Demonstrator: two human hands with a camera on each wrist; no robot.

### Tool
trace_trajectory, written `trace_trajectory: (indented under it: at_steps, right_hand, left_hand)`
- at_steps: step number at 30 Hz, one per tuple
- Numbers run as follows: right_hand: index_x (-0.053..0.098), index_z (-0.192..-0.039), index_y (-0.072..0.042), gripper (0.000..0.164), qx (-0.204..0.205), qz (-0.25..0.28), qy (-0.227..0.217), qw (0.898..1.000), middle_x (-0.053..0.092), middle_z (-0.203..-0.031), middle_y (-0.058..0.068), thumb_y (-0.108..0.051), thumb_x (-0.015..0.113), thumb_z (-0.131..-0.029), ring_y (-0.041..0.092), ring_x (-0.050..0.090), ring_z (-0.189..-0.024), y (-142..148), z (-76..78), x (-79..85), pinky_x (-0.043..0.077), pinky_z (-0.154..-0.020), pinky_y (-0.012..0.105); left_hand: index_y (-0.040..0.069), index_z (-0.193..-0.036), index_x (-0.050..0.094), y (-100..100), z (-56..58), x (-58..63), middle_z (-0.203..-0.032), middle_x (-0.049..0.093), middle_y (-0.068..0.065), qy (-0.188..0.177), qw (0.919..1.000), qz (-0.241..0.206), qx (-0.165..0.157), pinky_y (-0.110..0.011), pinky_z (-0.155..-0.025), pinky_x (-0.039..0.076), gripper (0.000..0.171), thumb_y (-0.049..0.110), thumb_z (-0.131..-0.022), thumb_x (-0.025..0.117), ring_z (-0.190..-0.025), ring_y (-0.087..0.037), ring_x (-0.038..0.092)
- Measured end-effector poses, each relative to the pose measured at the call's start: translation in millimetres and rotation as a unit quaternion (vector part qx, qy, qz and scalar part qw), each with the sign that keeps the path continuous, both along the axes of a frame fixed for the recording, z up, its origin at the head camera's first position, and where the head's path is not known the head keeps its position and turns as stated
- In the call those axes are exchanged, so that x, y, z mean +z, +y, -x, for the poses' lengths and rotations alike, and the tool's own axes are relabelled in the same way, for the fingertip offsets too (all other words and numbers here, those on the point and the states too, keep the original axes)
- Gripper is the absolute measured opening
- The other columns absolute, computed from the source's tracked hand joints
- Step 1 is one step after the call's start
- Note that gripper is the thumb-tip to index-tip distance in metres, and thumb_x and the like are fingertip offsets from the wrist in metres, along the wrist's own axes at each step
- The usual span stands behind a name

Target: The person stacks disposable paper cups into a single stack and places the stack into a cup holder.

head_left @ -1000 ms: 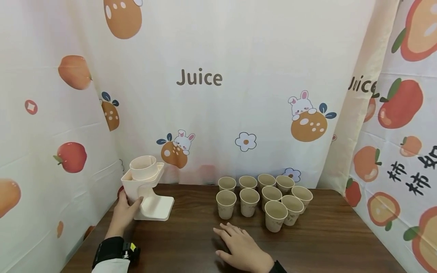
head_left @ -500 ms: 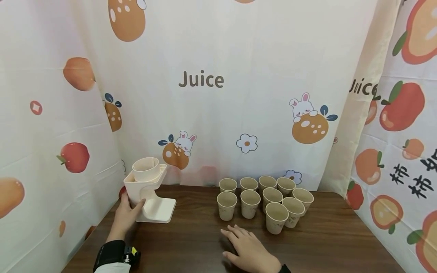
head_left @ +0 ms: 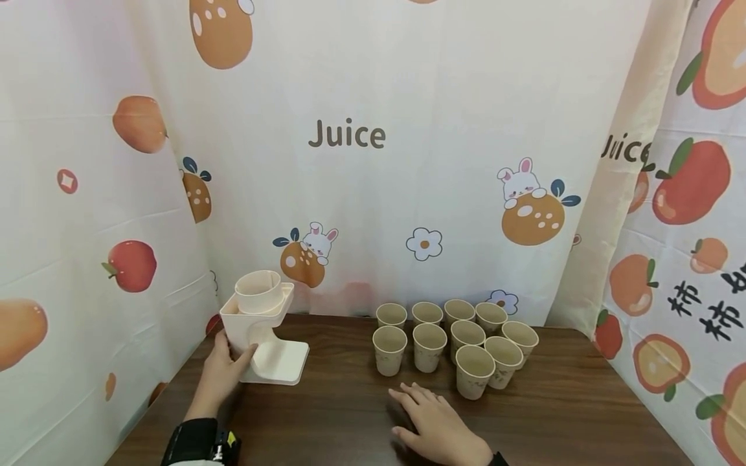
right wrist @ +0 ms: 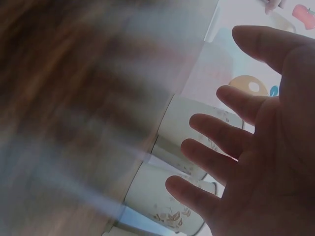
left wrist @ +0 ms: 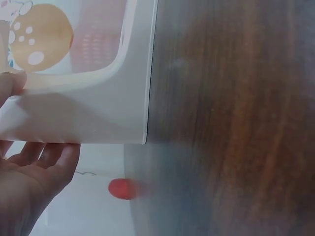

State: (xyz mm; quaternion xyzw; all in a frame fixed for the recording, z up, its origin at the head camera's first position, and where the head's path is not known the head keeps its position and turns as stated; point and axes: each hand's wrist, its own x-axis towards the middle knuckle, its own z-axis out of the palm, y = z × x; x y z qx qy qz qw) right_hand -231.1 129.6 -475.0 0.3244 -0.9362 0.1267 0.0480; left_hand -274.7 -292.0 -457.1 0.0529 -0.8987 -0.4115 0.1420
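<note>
At the left of the head view stands a white plastic stand [head_left: 233, 330] with a flat foot, a tray-like top and a round cup-shaped piece [head_left: 258, 292] set in it. My left hand [head_left: 223, 373] grips the stand's upright column from its left side, thumb in front and fingers behind, as the left wrist view shows along the column [left wrist: 93, 115]. My right hand [head_left: 438, 424] is held over the table with fingers spread, holding nothing. Just beyond its fingertips are several beige paper cups [head_left: 474, 371], upright and mouth up, with a leaf print low on their sides [right wrist: 170, 216].
The dark wooden table [head_left: 326, 421] runs back to a white curtain [head_left: 373, 194] printed with fruit and rabbits. Similar printed curtains close off both sides. The cups sit close together at the centre right, some touching or overlapping in view.
The white stand and my left hand have shifted slightly right and nearer. My right hand has drifted a little to the right, still spread. The cups stay where they were.
</note>
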Motion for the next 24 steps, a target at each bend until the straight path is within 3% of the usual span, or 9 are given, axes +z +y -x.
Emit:
trace_trajectory:
  at_steps: [9, 24]
  right_hand:
    - [0.040, -0.140, -0.022, 0.059, -0.006, 0.008, -0.007, 1.000, 0.045, -0.140, 0.012, -0.048, 0.054, -0.090, 0.034, 0.037, -0.127, 8, 1.6, 0.1, 0.040, -0.090, 0.063]
    - [0.043, -0.139, -0.020, 0.058, -0.022, 0.024, 0.003, 0.999, 0.047, -0.138, 0.013, -0.044, 0.058, -0.088, 0.035, 0.038, -0.126, 19, 0.1, 0.7, 0.040, -0.089, 0.063]
  left_hand:
    - [-0.009, -0.141, 0.004, 7, -5.6, -0.3, -0.138, 0.027, -0.038, 0.001, 0.9992, 0.040, -0.005, -0.065, -0.098, 0.031, 0.092, 0.048, -0.090, 0.054, -0.124, -0.049, 0.031]
    - [-0.011, -0.138, 0.008, 22, -15.1, 3.7, -0.136, 0.028, -0.038, -0.006, 0.9992, 0.038, -0.009, -0.064, -0.099, 0.031, 0.085, 0.039, -0.090, 0.058, -0.124, -0.049, 0.031]
